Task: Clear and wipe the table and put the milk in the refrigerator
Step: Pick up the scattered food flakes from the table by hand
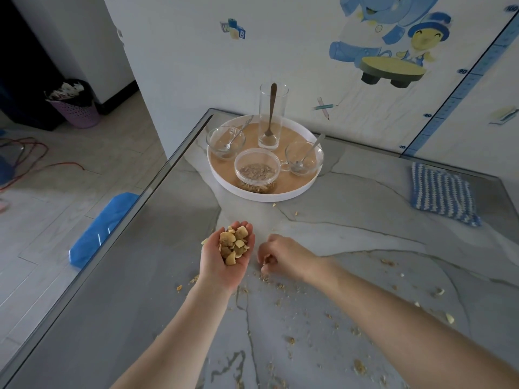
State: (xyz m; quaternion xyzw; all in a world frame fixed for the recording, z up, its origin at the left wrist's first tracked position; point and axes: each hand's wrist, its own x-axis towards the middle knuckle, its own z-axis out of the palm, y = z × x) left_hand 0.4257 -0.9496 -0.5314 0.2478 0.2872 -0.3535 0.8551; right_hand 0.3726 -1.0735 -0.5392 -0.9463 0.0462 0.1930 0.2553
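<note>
My left hand [217, 266] lies palm up over the grey marble table [365, 214], cupping a pile of pale biscuit pieces [234, 245]. Just to its right, my right hand [285, 255] rests low on the tabletop with its fingers curled, pinching a small piece picked from the crumbs. More crumbs and bits [356, 329] are scattered over the near and right parts of the table. A blue-and-white knitted cloth [441, 195] lies at the right. No milk is in view.
A round white tray [252, 193] at the back holds a tall glass [272, 116] with a spoon, two glass bowls, a cup with a spoon and a crumb-filled dish. On the floor to the left are a purple bin [75, 110] and a blue object [104, 223].
</note>
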